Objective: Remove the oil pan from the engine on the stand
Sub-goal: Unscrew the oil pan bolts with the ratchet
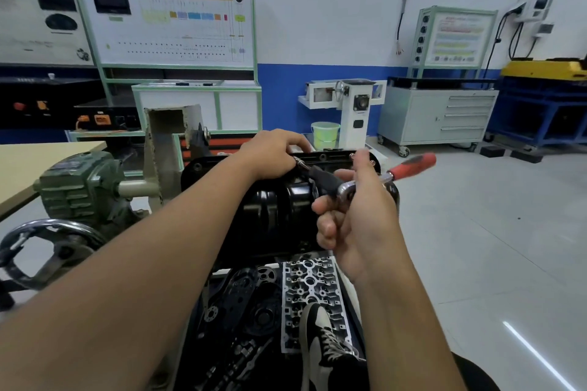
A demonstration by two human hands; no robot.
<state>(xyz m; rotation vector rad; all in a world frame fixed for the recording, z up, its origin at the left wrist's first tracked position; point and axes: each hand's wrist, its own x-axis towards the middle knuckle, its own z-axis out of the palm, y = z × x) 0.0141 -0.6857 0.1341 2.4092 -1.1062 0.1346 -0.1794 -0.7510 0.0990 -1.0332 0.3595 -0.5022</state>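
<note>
Loosening the flange bolts is the step in hand, I judge: the black pan (279,203) sits bolted on the engine on the stand, just ahead. The left hand (273,152) curls over the far flange, fingertips steadying the extension (317,173) at a bolt. The right hand (352,216), fingers loosely curled, holds the ratchet (381,179) at its head, red handle jutting right. Next comes swinging that handle, socket kept square. A green bucket (325,135) stands beyond; its contents cannot be seen.

Green bucket (325,133) on the floor beside a white pedestal (355,108); grey drawer cabinet (444,114) further right.
</note>
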